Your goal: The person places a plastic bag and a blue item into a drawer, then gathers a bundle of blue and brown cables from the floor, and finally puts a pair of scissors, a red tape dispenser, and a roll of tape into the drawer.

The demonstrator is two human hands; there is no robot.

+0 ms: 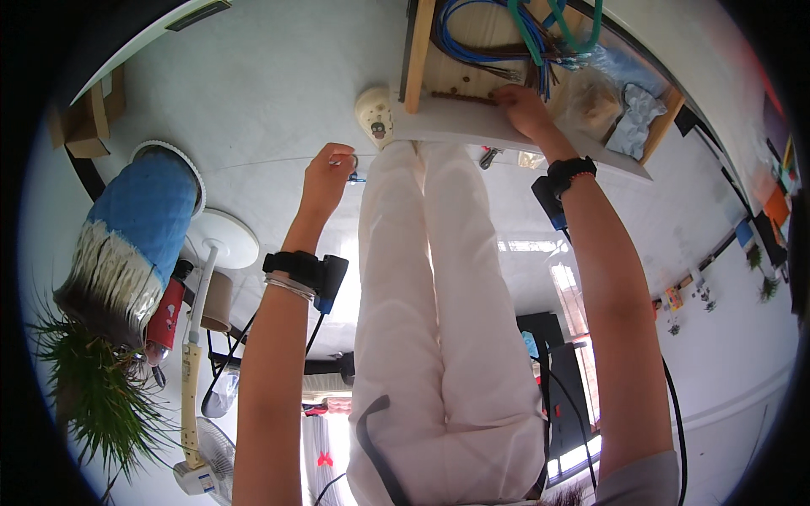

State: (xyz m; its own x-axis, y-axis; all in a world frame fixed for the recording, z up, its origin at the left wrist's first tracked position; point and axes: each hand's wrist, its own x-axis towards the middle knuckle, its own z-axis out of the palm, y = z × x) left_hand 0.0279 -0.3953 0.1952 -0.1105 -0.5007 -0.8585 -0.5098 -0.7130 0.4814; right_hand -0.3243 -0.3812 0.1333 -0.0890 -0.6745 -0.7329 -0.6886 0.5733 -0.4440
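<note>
My left hand is curled over the floor beside my left leg, its fingers around a small metal ring-like thing, with a bit of blue showing below the fingertips. My right hand reaches to the front edge of a pulled-out wooden drawer, fingertips at the end of a row of small brown pieces. Whether it grips one is too small to tell. Inside the drawer lie blue and brown cables, a green cord, plastic bags and a silvery packet.
On the left stand a blue-and-white covered bin-like object, a cardboard box, a white pedestal fan and a green plant. A cream clog is beside the drawer. Black cables hang from both wrist devices.
</note>
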